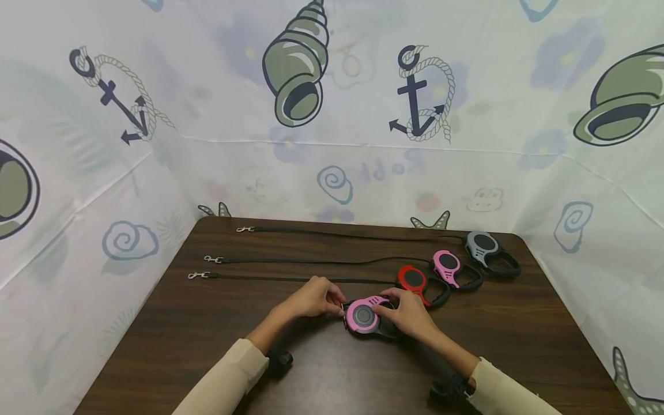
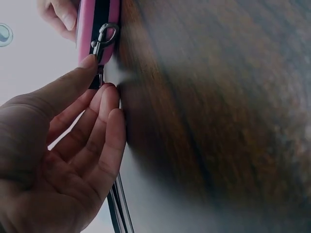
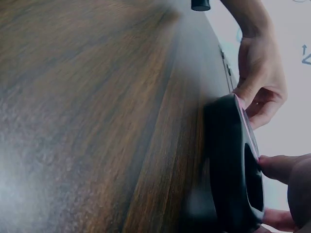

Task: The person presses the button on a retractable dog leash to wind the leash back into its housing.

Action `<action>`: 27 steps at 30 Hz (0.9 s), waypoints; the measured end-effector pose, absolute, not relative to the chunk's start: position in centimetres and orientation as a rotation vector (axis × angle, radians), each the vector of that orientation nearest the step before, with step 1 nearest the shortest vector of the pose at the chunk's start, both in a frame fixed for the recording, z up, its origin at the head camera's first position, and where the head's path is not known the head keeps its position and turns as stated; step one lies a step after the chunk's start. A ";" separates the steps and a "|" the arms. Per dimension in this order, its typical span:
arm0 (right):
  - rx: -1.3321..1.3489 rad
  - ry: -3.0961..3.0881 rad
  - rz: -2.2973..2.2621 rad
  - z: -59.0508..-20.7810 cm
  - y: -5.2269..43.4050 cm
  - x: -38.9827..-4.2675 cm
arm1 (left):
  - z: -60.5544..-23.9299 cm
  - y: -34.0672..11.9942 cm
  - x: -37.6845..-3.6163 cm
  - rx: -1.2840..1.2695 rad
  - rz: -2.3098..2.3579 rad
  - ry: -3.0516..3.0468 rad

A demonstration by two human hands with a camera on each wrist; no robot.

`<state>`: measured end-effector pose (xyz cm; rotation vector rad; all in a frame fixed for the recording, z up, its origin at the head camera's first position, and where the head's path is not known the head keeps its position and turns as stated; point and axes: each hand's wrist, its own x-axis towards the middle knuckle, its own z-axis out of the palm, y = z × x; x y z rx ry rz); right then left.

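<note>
So on the left side of the dark brown wooden table (image 1: 207, 323) there are 3 silver metal clips lying in a staggered column, each on a thin black leash cord (image 1: 311, 261) that's running off to the right. The left hand (image 1: 311, 298) is sitting near the middle of the table, and its thumb and fingertips are pinching the small silver snap clip (image 2: 103, 37) right at the nose of the pink and black plastic retractable leash housing (image 1: 363, 315). That housing is lying flat on the table, front centre, right between both hands. The right hand (image 1: 410, 316) is curling around the housing's black handle end, thumb resting on top, gripping it in place.

Further right and back, 3 more retractable housings are lining up diagonally: a red and black one (image 1: 415, 280) just behind the right hand, then a pink and black one (image 1: 448, 267), then a grey and black one (image 1: 485, 246) nearest the back right corner.
</note>
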<state>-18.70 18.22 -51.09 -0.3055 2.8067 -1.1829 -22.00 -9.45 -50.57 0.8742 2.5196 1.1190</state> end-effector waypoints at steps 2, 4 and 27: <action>-0.333 2.839 -1.166 -51.2 18.2 -18.6 | -50.6 -9.5 -22.1 0.875 1.116 2.517; -0.361 2.877 -1.143 -51.3 18.2 -18.5 | -50.6 -9.6 -22.1 0.884 1.114 2.513; -0.626 3.167 -1.001 -49.4 22.2 -18.1 | -50.3 -12.0 -22.0 0.953 1.139 2.616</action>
